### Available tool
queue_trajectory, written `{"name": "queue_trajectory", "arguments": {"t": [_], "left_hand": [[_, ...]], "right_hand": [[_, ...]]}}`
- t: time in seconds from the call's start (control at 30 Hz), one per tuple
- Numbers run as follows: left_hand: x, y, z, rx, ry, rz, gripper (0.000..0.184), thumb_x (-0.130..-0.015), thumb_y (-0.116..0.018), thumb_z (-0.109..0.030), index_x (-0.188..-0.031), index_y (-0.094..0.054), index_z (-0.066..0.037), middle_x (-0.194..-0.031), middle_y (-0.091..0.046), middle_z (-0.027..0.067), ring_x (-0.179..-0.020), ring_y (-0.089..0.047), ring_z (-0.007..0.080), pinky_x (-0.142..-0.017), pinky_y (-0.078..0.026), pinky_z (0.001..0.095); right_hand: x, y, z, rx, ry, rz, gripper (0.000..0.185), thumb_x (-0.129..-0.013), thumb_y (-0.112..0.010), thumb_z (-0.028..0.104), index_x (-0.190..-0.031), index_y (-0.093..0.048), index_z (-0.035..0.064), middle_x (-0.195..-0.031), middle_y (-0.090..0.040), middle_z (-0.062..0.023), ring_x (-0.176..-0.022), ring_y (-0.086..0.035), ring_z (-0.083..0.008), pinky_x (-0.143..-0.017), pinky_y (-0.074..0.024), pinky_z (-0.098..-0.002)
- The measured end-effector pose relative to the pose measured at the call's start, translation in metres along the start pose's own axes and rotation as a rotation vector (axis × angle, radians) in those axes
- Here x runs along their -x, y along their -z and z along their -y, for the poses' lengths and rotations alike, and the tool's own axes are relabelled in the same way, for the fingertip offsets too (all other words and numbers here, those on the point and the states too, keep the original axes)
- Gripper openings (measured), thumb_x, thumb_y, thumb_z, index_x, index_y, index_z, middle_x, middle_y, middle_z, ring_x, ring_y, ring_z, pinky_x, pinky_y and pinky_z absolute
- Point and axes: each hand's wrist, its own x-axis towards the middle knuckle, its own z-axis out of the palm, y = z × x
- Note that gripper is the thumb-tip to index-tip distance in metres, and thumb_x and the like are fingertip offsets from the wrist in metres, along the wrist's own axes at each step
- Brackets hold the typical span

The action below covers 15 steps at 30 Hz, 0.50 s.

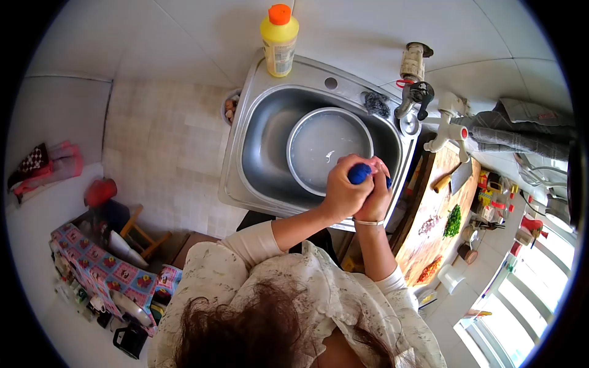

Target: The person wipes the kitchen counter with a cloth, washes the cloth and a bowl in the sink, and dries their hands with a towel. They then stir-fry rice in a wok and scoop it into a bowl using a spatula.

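Observation:
My left hand (345,191) and my right hand (377,195) are pressed together over the near right rim of a round metal basin (296,173). Both are closed around a bunched blue cloth (359,173). One wad of it bulges from the top of my left hand, and a small bit shows at the right edge of my right hand; the rest is hidden in the fingers. Cloudy water (325,144) with a few whitish specks or bubbles lies in the basin. The basin stands inside a stainless steel sink (254,144).
A yellow bottle (280,46) with an orange cap stands at the sink's back left corner. A dark scouring pad (377,104) lies by the tap (412,98). To the right, a wooden cutting board (423,211) bears a cleaver (460,178) and chopped greens (453,221).

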Motion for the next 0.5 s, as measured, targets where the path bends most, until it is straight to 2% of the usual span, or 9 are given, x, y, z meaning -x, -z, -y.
{"name": "queue_trajectory", "arguments": {"t": [0.03,0.13,0.17,0.23,0.3,0.33,0.37,0.47,0.5], "left_hand": [[-0.003,0.000,-0.004,-0.164,-0.172,-0.018,0.021,-0.069,-0.061,0.003,-0.089,-0.060,-0.002,-0.084,-0.065,0.0093,-0.079,-0.061,0.0215,-0.079,-0.048,0.0330],[-0.010,0.005,-0.008,-0.223,-0.420,0.071,0.021,-0.062,-0.062,0.003,-0.082,-0.061,-0.005,-0.078,-0.063,0.0082,-0.078,-0.060,0.0255,-0.076,-0.047,0.0348],[-0.011,0.005,-0.011,-0.247,-0.472,0.098,0.022,-0.060,-0.063,0.003,-0.080,-0.061,-0.006,-0.076,-0.063,0.0076,-0.077,-0.060,0.0258,-0.075,-0.047,0.0350],[-0.010,0.007,-0.017,-0.275,-0.549,0.171,0.023,-0.057,-0.064,0.003,-0.078,-0.061,-0.007,-0.073,-0.062,0.0065,-0.077,-0.059,0.0255,-0.073,-0.047,0.0356],[-0.005,0.009,-0.014,-0.241,-0.574,0.295,0.031,-0.053,-0.068,-0.001,-0.083,-0.063,-0.009,-0.080,-0.059,0.0068,-0.082,-0.059,0.0260,-0.074,-0.047,0.0372],[-0.002,0.010,-0.012,-0.291,-0.656,0.352,0.035,-0.051,-0.069,-0.004,-0.085,-0.063,-0.009,-0.082,-0.059,0.0069,-0.084,-0.057,0.0255,-0.077,-0.046,0.0364],[-0.001,0.012,-0.011,-0.341,-0.740,0.409,0.039,-0.048,-0.070,-0.007,-0.087,-0.064,-0.008,-0.084,-0.059,0.0070,-0.086,-0.056,0.0251,-0.080,-0.045,0.0357],[-0.003,0.012,0.002,-0.429,-0.887,0.502,0.042,-0.047,-0.068,-0.010,-0.088,-0.064,-0.004,-0.083,-0.058,0.0060,-0.088,-0.055,0.0228,-0.085,-0.042,0.0337],[-0.003,0.013,0.007,-0.488,-0.949,0.527,0.040,-0.048,-0.067,-0.011,-0.087,-0.064,-0.003,-0.083,-0.058,0.0057,-0.086,-0.054,0.0218,-0.085,-0.041,0.0332]], "right_hand": [[-0.005,0.004,0.002,-0.026,-0.111,0.027,0.019,-0.090,-0.053,0.015,-0.102,-0.057,0.0010,-0.088,-0.059,-0.0054,-0.082,-0.055,-0.0131,-0.075,-0.0460,-0.0277],[-0.017,0.004,0.012,-0.075,-0.348,0.164,0.018,-0.089,-0.052,0.016,-0.099,-0.054,0.0023,-0.087,-0.058,-0.0079,-0.082,-0.058,-0.0177,-0.076,-0.0470,-0.0287],[-0.034,0.027,0.008,-0.071,-0.437,0.373,0.034,-0.085,-0.043,0.017,-0.110,-0.052,-0.0035,-0.107,-0.056,-0.0161,-0.097,-0.056,-0.0247,-0.089,-0.0447,-0.0335],[-0.023,-0.001,0.030,0.072,-0.461,0.441,0.021,-0.087,-0.052,0.013,-0.104,-0.053,0.0006,-0.093,-0.059,-0.0123,-0.085,-0.059,-0.0206,-0.079,-0.0475,-0.0304],[-0.036,-0.001,0.033,0.306,-0.361,0.657,0.018,-0.087,-0.052,0.009,-0.103,-0.054,0.0005,-0.079,-0.056,-0.0084,-0.071,-0.056,-0.0149,-0.065,-0.0441,-0.0246],[-0.041,-0.006,0.036,0.415,-0.293,0.757,0.016,-0.087,-0.052,0.007,-0.102,-0.055,0.0004,-0.072,-0.055,-0.0064,-0.064,-0.054,-0.0120,-0.058,-0.0424,-0.0217],[-0.040,-0.012,0.044,0.231,-0.860,0.410,0.015,-0.088,-0.052,0.006,-0.101,-0.055,0.0006,-0.062,-0.051,-0.0028,-0.054,-0.050,-0.0087,-0.049,-0.0378,-0.0194],[-0.042,-0.023,0.038,0.256,-0.923,0.440,0.013,-0.088,-0.052,0.007,-0.099,-0.056,0.0014,-0.052,-0.038,0.0029,-0.043,-0.036,-0.0052,-0.040,-0.0263,-0.0197],[-0.044,-0.024,0.037,0.265,-0.948,0.449,0.012,-0.088,-0.051,0.007,-0.099,-0.055,0.0013,-0.052,-0.037,0.0031,-0.043,-0.035,-0.0052,-0.040,-0.0257,-0.0200]]}}
